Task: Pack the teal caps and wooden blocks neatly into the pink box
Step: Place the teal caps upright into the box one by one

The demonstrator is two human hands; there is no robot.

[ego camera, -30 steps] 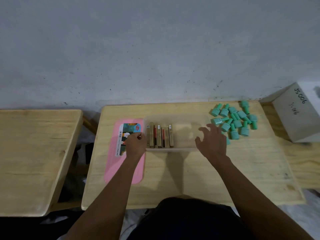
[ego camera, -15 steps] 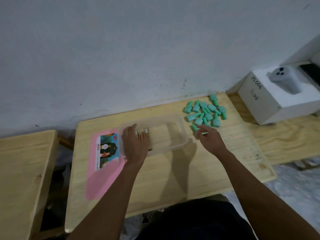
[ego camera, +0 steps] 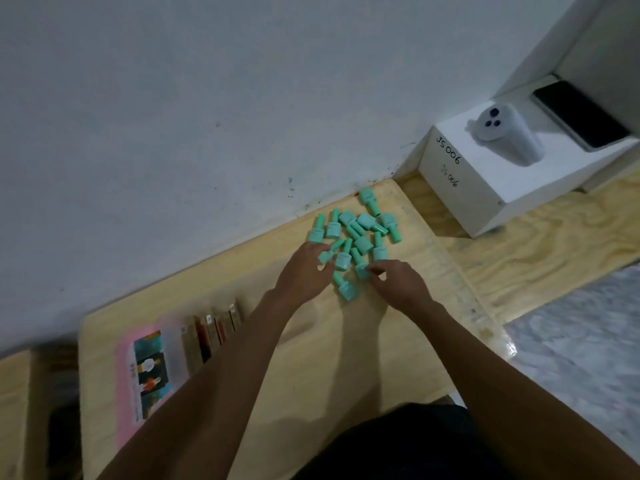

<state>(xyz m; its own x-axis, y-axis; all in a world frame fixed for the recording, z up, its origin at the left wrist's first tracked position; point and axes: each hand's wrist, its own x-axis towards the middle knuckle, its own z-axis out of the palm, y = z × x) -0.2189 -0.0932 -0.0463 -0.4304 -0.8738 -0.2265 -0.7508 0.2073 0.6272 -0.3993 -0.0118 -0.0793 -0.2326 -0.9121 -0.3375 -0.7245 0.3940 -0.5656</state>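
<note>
Several teal caps [ego camera: 360, 233] lie in a loose pile at the back right of the wooden table [ego camera: 311, 368]. My left hand [ego camera: 304, 275] is at the pile's near left edge, fingers curled around one teal cap [ego camera: 325, 256]. My right hand [ego camera: 398, 284] pinches another teal cap [ego camera: 362, 271] at the pile's near edge. One more cap [ego camera: 346, 289] lies between the hands. The clear box [ego camera: 180, 344] stands at the left, blurred, with several wooden blocks [ego camera: 211, 330] upright in a row inside. My left forearm hides its right part. The pink lid [ego camera: 124, 403] lies flat beside it.
A white box [ego camera: 464, 188] marked JS006 stands on the adjoining table at the right, with a white device [ego camera: 505, 136] and a black phone [ego camera: 581, 116] on top. The grey wall runs right behind the caps. Another wooden table [ego camera: 14, 410] is at far left.
My left hand left the wooden blocks in the box and moved right to the caps. My right hand went deeper into the pile and closed on a cap. The view swung right.
</note>
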